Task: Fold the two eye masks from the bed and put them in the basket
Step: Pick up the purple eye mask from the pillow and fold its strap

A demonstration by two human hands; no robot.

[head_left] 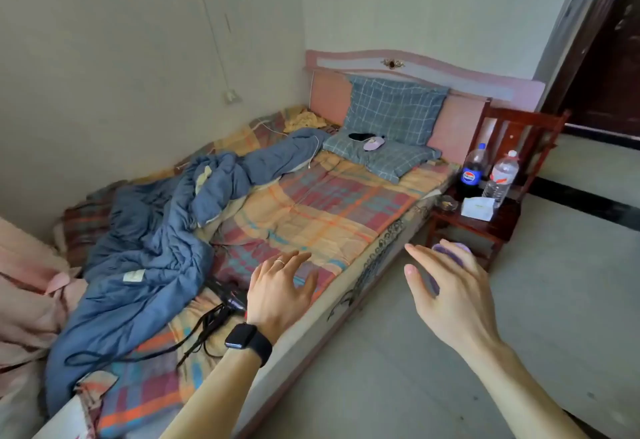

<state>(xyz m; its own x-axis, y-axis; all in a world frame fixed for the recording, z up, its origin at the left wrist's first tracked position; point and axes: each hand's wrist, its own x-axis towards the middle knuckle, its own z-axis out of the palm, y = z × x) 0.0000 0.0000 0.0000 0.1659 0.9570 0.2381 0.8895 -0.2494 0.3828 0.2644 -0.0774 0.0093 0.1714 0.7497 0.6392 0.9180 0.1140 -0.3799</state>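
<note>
Masks (366, 139): black and lilac, lying together on pillow (384, 154), far off.
Hands: left (280, 291), right (446, 291) spread, nothing held.
Basket (450, 255): maybe the purple thing behind right hand.
Risk: straps could get snagged if grabbed together.

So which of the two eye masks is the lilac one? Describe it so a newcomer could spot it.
Start at the pink headboard and drop to the flat blue checked pillow below the upright one. Two masks lie there; the lilac eye mask is the pale one, right of the black eye mask.
</note>
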